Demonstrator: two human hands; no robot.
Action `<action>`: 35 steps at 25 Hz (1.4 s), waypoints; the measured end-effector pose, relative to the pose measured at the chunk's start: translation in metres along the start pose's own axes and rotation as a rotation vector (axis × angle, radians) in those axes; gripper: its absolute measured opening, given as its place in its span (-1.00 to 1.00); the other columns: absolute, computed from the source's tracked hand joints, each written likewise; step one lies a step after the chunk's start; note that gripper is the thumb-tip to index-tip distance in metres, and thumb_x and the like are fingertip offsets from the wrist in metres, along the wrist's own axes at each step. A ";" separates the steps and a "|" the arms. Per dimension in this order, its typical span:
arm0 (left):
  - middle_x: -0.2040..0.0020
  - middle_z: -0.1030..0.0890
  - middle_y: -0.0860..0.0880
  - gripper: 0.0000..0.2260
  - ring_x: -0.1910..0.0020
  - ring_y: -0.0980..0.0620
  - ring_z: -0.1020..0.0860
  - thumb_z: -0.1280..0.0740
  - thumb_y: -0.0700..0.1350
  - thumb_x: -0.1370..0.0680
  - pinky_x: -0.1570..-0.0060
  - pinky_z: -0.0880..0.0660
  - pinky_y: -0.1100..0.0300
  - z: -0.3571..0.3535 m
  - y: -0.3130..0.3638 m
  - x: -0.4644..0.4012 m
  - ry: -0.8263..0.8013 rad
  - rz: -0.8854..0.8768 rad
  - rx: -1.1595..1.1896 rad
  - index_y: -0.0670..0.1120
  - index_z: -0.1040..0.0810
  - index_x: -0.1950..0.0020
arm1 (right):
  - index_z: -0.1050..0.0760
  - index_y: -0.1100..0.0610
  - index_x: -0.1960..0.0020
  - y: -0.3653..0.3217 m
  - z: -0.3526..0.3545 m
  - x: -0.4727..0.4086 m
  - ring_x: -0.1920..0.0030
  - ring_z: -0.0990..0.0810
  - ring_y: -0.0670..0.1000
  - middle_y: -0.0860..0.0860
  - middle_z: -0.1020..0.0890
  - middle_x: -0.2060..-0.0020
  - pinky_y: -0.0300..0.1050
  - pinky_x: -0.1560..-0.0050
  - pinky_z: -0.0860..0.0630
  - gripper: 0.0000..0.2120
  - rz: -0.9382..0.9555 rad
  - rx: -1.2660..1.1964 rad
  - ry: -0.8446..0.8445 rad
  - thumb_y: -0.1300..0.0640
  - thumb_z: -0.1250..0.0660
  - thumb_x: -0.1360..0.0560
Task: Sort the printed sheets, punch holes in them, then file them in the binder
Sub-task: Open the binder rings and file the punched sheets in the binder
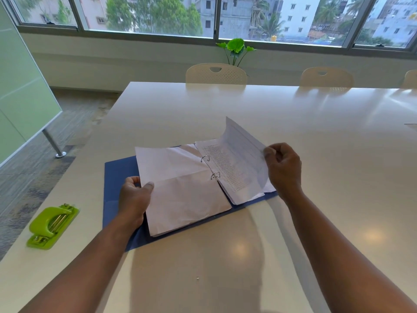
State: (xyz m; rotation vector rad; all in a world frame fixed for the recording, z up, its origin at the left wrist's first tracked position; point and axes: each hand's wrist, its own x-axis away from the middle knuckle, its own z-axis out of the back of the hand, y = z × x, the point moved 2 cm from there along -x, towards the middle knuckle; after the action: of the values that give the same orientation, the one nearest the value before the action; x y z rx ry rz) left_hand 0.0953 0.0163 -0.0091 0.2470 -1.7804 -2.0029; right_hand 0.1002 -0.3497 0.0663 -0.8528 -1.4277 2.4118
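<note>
Blue binder point(117, 177), lying open and flat on the pale table point(293, 136), sits between our two hands. On its metal rings point(211, 167) we see two stacks of printed sheets: a blank-faced stack point(180, 188) on the left side and a printed stack point(228, 175) on the right. Our left hand point(135, 195) grips the outer edge of the blank-faced stack, thumb on top and fingers curled beneath. Our right hand point(283, 168) pinches the outer edge of a lifted sheet point(242, 145), which curves up and stands above the printed stack.

To the left of our left hand, well apart from the binder, a green hole punch point(52, 224) rests near the table edge. Beyond both hands, cream chairs point(216, 74) line the far side, with a green plant point(235, 47) behind them below the window point(216, 16).

The lifted sheet hides part of the printed stack; the print itself is too small to read. The left fingers are hidden under the paper.
</note>
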 end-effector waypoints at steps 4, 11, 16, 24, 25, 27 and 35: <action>-0.04 -0.57 -0.05 -0.70 0.07 -0.10 -0.61 -0.34 -0.22 -0.59 0.04 -0.62 -0.11 0.002 0.003 0.003 -0.038 -0.017 -0.009 0.06 -0.40 -0.25 | -0.56 0.12 0.12 -0.049 -0.019 0.016 0.33 -0.48 -0.15 -0.11 -0.58 0.35 -0.18 0.28 -0.43 -0.90 0.159 -0.176 -0.103 0.15 -0.36 -0.57; 0.11 -0.63 -0.13 -0.87 0.16 -0.10 -0.56 -0.38 -0.08 -0.61 0.17 -0.51 0.06 0.002 0.004 0.007 -0.137 0.038 0.074 -0.11 -0.64 0.07 | -0.60 -0.04 0.14 -0.100 -0.059 0.069 0.19 -0.65 -0.19 -0.14 -0.70 0.22 -0.27 0.21 -0.54 -0.85 0.265 -0.307 -0.367 0.19 -0.44 -0.54; 0.05 -0.68 -0.23 -0.29 0.10 -0.23 -0.62 -0.15 0.43 -0.57 0.08 -0.55 -0.10 0.006 0.006 0.006 -0.132 0.074 0.073 -0.21 -0.69 0.14 | -0.66 0.09 0.04 -0.100 -0.097 0.115 0.09 -0.71 -0.04 -0.03 -0.75 0.06 -0.02 0.08 -0.66 -0.94 0.677 -0.056 -0.531 0.15 -0.45 -0.50; 0.13 -0.68 -0.22 -0.71 0.13 -0.23 -0.64 -0.41 0.04 -0.60 0.05 -0.60 -0.11 0.007 0.007 0.004 -0.120 0.145 0.110 -0.19 -0.58 0.07 | -0.69 0.15 -0.01 -0.076 -0.121 0.151 -0.02 -0.69 0.03 0.02 -0.75 -0.02 -0.01 -0.06 -0.61 -0.79 0.756 0.019 -0.787 0.04 -0.52 -0.47; 0.12 -0.67 -0.24 -0.77 0.14 -0.23 -0.64 -0.41 -0.02 -0.61 0.05 -0.60 -0.13 0.006 0.006 0.003 -0.119 0.148 0.098 -0.18 -0.57 0.09 | -0.69 0.13 -0.04 -0.073 -0.119 0.150 -0.06 -0.69 -0.01 0.00 -0.74 -0.05 -0.04 -0.11 -0.60 -0.71 0.705 0.016 -0.824 -0.04 -0.54 -0.45; 0.12 -0.65 -0.25 -0.82 0.17 -0.20 -0.61 -0.41 -0.09 -0.59 0.10 -0.58 -0.09 0.005 0.006 0.004 -0.101 0.151 0.112 -0.16 -0.54 0.14 | -0.69 0.12 -0.06 -0.066 -0.110 0.139 -0.05 -0.68 -0.07 -0.02 -0.74 -0.04 -0.11 -0.12 -0.58 -0.65 0.565 -0.022 -0.803 -0.12 -0.54 -0.43; 0.16 -0.56 -0.17 -0.82 0.20 -0.14 -0.52 -0.42 -0.15 -0.50 0.20 -0.49 -0.03 0.006 0.002 -0.001 -0.026 0.094 0.046 -0.09 -0.43 0.19 | -0.64 0.14 -0.21 0.018 -0.037 0.029 -0.15 -0.64 0.03 0.04 -0.70 -0.15 -0.01 -0.25 -0.53 -0.69 0.005 0.264 -0.270 0.01 -0.42 -0.53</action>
State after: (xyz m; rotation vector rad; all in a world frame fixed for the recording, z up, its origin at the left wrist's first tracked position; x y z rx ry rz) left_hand 0.0940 0.0223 -0.0068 0.1495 -1.8220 -1.9099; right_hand 0.1003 -0.3183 0.0270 -0.4858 -1.1459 2.7202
